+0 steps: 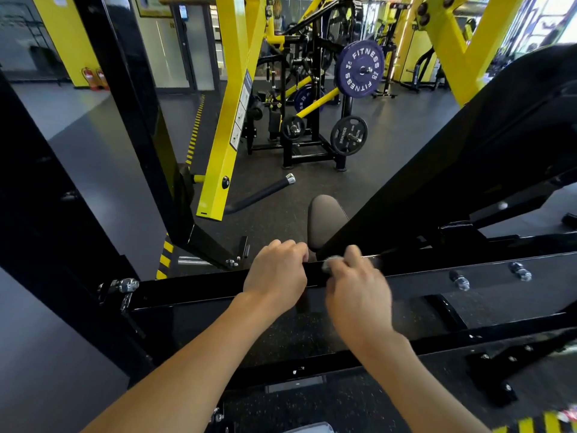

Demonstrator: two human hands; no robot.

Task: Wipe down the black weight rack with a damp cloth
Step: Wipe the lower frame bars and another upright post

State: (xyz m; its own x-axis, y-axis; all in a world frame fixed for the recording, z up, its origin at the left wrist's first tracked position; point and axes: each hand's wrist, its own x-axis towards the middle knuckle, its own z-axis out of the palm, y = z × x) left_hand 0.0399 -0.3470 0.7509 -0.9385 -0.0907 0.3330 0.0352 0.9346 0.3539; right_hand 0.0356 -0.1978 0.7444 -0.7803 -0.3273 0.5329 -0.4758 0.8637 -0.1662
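Two hands at rack bar point(199, 287), left hand point(276, 270) gripping its far edge, right hand point(359, 292) clutching cloth point(331, 263), bar extending both ways.

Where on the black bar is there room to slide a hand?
The black bar is bare between the left hand and the corner bolts, and between the right hand and two bolts. The middle is crowded: both hands, the cloth.

The gym is bright. Daylight pours in from the windows point(559, 7) at two o'clock, washed out to plain white there. The grey floor point(103, 129) shines at ten o'clock. The right hand point(359, 295) is smeared with blur. Straight posts point(228, 120) bend near the edges, and the corners look soft.
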